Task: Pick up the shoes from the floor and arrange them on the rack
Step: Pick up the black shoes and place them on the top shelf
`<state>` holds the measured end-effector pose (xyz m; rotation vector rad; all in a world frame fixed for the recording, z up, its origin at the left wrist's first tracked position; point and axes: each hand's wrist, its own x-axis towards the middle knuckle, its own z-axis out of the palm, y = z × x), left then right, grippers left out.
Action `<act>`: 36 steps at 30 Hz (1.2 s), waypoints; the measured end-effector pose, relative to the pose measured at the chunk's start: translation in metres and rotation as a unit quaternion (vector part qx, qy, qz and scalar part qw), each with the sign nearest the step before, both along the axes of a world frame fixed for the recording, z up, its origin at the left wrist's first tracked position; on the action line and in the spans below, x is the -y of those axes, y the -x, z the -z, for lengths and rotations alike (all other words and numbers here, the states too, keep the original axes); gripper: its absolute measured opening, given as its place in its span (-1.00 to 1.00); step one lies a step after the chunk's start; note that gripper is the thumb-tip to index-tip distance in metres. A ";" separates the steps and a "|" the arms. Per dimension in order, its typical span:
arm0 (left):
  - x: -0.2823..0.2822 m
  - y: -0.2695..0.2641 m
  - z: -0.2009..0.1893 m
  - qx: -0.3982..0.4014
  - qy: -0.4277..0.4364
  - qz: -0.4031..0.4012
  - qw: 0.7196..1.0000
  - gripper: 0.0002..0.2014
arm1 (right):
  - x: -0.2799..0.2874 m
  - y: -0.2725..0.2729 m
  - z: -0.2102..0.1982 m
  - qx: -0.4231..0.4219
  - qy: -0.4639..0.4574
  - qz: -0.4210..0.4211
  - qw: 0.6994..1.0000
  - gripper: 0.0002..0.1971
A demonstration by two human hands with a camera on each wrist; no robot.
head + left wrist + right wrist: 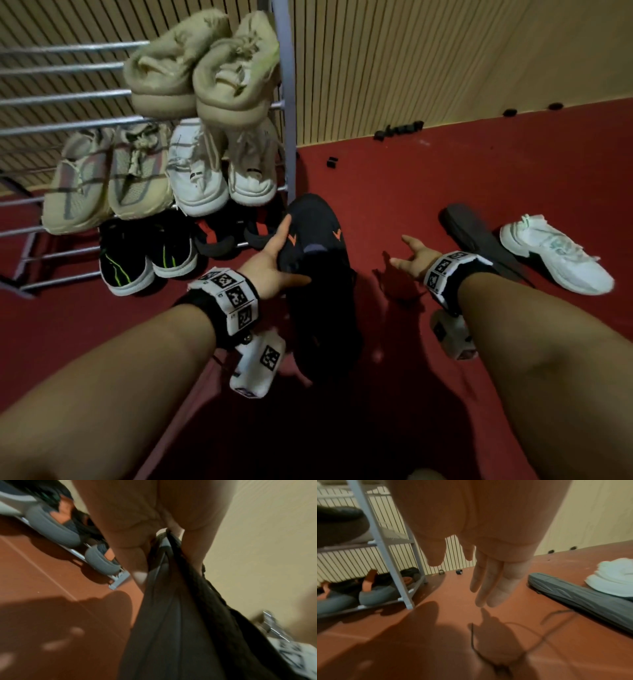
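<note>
My left hand (278, 250) grips a black shoe (320, 246) with orange marks, held above the red floor just right of the rack's lower tiers. In the left wrist view its fingers (135, 561) and thumb pinch the shoe (180, 615) by its upper edge. The right hand (407, 253) hovers over the floor with straight fingers (488, 585) and holds nothing. To its right on the floor lie a dark shoe (479, 236), sole showing (582, 599), and a white shoe (555, 253) beside it.
The metal rack (289, 102) stands at the left against a slatted wall and holds several pairs: beige on top, beige and white in the middle, black below. Its corner post (385, 555) is close to the right hand. Small black bits (399, 129) litter the floor by the wall.
</note>
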<state>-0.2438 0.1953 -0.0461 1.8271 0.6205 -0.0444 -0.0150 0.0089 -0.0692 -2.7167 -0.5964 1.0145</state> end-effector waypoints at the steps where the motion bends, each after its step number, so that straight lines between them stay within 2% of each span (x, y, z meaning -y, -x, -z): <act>1: 0.004 -0.004 -0.003 0.001 0.009 -0.022 1.000 0.07 | -0.001 -0.008 -0.001 -0.005 -0.006 -0.010 1.000 -0.27; 5: 0.028 -0.022 -0.016 0.020 0.066 -0.130 0.989 0.02 | -0.007 -0.031 -0.005 -0.041 -0.063 -0.041 0.996 -0.28; 8: 0.036 -0.034 -0.025 0.003 0.080 -0.166 0.983 0.03 | -0.008 -0.038 0.000 -0.060 -0.090 -0.054 0.993 -0.28; 14: 0.031 -0.067 -0.039 -0.039 0.052 -0.092 0.994 0.06 | -0.006 -0.040 0.020 -0.055 -0.133 -0.040 0.989 -0.30; 17: 0.026 -0.085 -0.026 -0.048 0.059 -0.073 0.994 0.06 | -0.002 -0.045 0.031 -0.047 -0.107 -0.037 0.992 -0.28; 22: 0.019 -0.122 0.004 -0.060 0.051 -0.038 0.996 0.04 | 0.015 -0.067 0.049 -0.021 -0.096 0.048 0.994 -0.24; 28: 0.031 -0.168 0.045 -0.057 0.053 -0.008 0.997 0.06 | 0.046 -0.090 0.066 0.028 -0.012 0.119 0.992 -0.18; 32: 0.041 -0.195 0.065 -0.053 0.009 -0.005 0.999 0.04 | 0.067 -0.103 0.077 0.084 0.034 0.163 0.982 -0.11; 36: 0.044 -0.218 0.077 -0.046 0.040 0.020 0.998 0.05 | 0.099 -0.123 0.083 0.098 0.087 0.212 0.968 -0.07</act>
